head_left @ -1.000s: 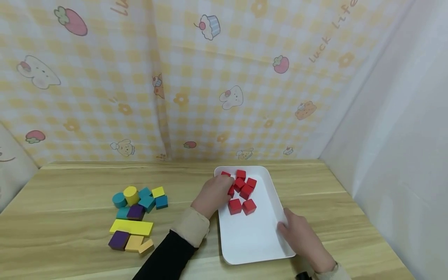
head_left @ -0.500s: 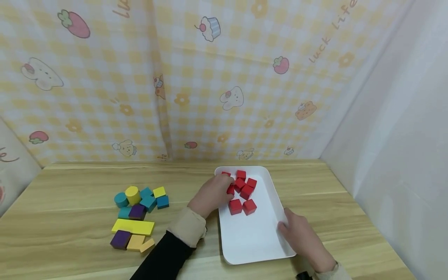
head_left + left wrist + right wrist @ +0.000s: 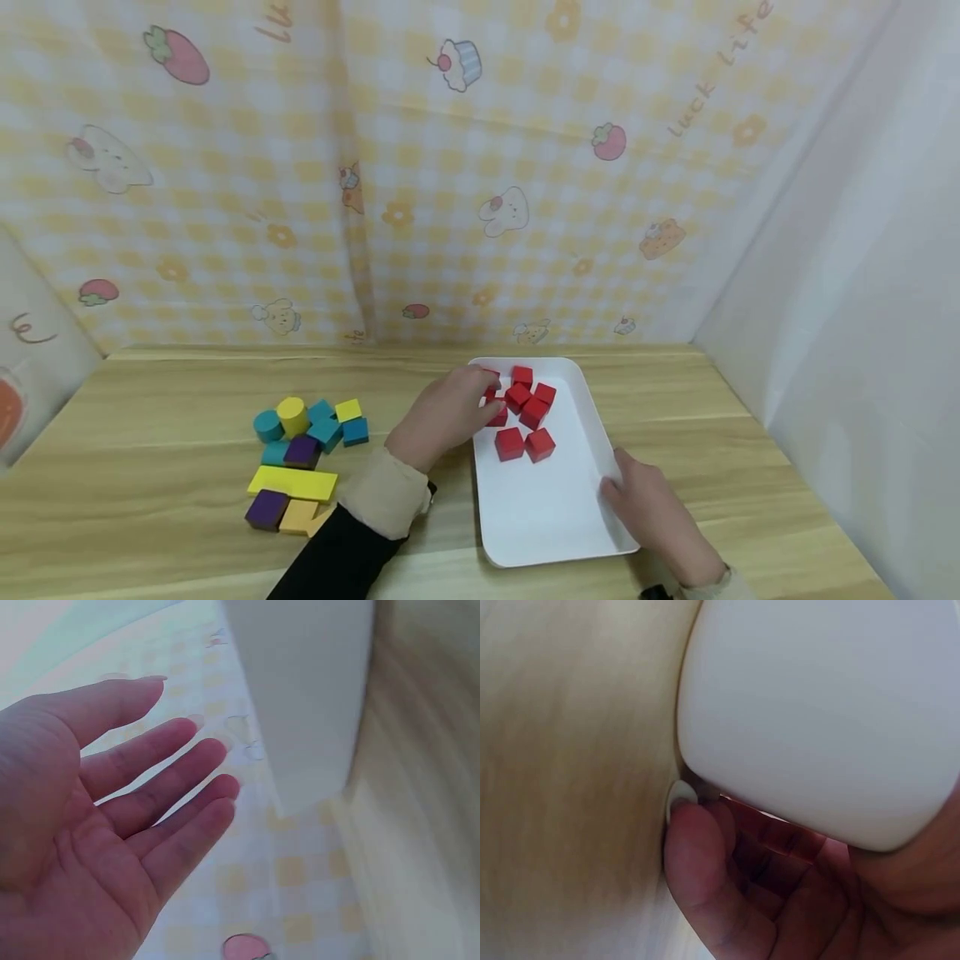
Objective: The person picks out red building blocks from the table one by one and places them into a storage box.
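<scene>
A white tray (image 3: pixel 555 512) lies on the table with several red cubes (image 3: pixel 510 444) grouped in its far half. My left hand (image 3: pixel 444 415) is over the tray's left rim, close to the far-left red cubes, which it partly hides. In the left wrist view the fingers (image 3: pixel 169 776) of this hand are spread and loosely bent, with nothing between them, beside the tray's white wall (image 3: pixel 307 705). My right hand (image 3: pixel 651 507) grips the tray's right side near its front corner, thumb over the rim. The right wrist view shows its fingers (image 3: pixel 697 855) curled at the tray's edge.
Left of the tray is a cluster of wooden blocks: a yellow cylinder (image 3: pixel 292 417), teal blocks (image 3: pixel 326 433), a long yellow plank (image 3: pixel 292 482), purple blocks (image 3: pixel 267 509) and an orange block (image 3: pixel 298 517). A patterned cloth (image 3: pixel 420 183) hangs behind the table; a white wall (image 3: pixel 847 275) stands at right.
My left hand has drawn back slightly to the left and its fingers have spread, uncovering more of the red cubes under it. My right hand stays on the tray. The head view has shifted a little.
</scene>
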Demonstrator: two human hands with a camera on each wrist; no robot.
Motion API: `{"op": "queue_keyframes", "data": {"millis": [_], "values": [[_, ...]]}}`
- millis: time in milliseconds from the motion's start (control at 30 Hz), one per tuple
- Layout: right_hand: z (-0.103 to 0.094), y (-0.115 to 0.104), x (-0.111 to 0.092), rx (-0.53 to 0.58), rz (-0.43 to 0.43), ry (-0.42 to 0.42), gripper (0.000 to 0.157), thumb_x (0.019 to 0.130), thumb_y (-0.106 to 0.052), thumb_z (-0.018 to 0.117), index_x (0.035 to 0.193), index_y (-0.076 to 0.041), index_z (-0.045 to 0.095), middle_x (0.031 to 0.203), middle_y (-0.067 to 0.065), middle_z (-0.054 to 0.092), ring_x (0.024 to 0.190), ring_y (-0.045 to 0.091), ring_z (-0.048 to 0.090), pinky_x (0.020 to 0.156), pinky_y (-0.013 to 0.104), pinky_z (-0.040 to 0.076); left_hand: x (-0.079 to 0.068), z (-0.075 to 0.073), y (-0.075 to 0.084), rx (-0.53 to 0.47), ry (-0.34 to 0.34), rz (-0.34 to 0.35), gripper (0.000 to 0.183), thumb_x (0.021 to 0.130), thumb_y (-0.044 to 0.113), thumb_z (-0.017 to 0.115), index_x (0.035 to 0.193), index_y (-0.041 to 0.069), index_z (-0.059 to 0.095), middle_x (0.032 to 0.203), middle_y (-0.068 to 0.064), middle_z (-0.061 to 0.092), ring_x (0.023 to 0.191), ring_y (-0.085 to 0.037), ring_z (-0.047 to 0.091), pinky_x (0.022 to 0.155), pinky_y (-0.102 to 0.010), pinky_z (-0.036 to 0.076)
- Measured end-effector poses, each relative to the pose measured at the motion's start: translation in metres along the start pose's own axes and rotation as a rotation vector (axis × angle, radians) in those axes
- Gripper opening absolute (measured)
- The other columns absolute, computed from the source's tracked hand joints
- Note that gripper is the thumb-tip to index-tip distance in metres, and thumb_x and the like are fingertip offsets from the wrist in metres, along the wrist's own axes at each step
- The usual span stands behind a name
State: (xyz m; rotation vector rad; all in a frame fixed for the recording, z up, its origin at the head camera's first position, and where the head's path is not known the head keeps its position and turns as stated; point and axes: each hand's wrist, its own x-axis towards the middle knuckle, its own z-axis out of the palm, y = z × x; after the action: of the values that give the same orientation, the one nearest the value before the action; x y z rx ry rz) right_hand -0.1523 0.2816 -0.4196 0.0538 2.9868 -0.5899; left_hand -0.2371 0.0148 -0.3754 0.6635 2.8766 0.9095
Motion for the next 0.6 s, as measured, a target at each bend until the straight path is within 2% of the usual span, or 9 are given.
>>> {"op": "queue_keyframes", "data": {"millis": [67,167,333,433,600], "values": [[0.000,0.000,0.000,0.001,0.008,-0.005,0.040,0.095,-0.011,0.061,0.127,0.010,0.053,0.109,0.028,0.069,0.094,0.029,0.069,0.078,0.047,0.058,-0.005,-0.004,0.002,-0.003,-0.004,-0.009,0.031,0.090,0.021,0.077,0.118,0.009,0.073,0.109,-0.007,0.072,0.089,-0.017,0.061,0.078,-0.029,0.058],[0.000,0.001,0.000,0.006,0.010,0.002,0.032,0.094,-0.011,0.061,0.120,0.007,0.056,0.099,0.022,0.070,0.084,0.024,0.065,0.072,0.042,0.056,-0.011,-0.011,0.004,0.008,-0.010,-0.018,0.030,0.091,0.022,0.076,0.118,0.010,0.073,0.113,-0.008,0.071,0.094,-0.018,0.062,0.083,-0.033,0.059],[0.001,0.000,-0.001,0.001,-0.013,0.021,0.020,0.093,-0.010,0.061,0.108,0.001,0.058,0.085,0.014,0.066,0.074,0.020,0.059,0.065,0.037,0.052,-0.022,-0.021,0.005,0.061,0.015,0.021,0.028,0.091,0.025,0.076,0.114,0.010,0.074,0.106,-0.004,0.072,0.087,-0.015,0.060,0.076,-0.028,0.056],[0.000,-0.001,-0.001,0.000,-0.020,0.017,0.020,0.093,-0.011,0.061,0.108,0.001,0.058,0.087,0.014,0.067,0.076,0.021,0.060,0.066,0.038,0.053,-0.030,-0.028,0.005,0.086,0.025,0.030,0.027,0.091,0.026,0.077,0.113,0.010,0.075,0.102,-0.004,0.072,0.083,-0.014,0.060,0.073,-0.027,0.055],[-0.003,0.001,-0.001,0.003,-0.027,0.013,0.026,0.094,-0.011,0.061,0.114,0.005,0.058,0.095,0.018,0.069,0.082,0.024,0.063,0.073,0.043,0.054,-0.042,-0.040,0.004,0.124,0.029,0.013,0.029,0.092,0.026,0.075,0.115,0.009,0.074,0.111,-0.007,0.073,0.098,-0.021,0.066,0.087,-0.037,0.059]]}}
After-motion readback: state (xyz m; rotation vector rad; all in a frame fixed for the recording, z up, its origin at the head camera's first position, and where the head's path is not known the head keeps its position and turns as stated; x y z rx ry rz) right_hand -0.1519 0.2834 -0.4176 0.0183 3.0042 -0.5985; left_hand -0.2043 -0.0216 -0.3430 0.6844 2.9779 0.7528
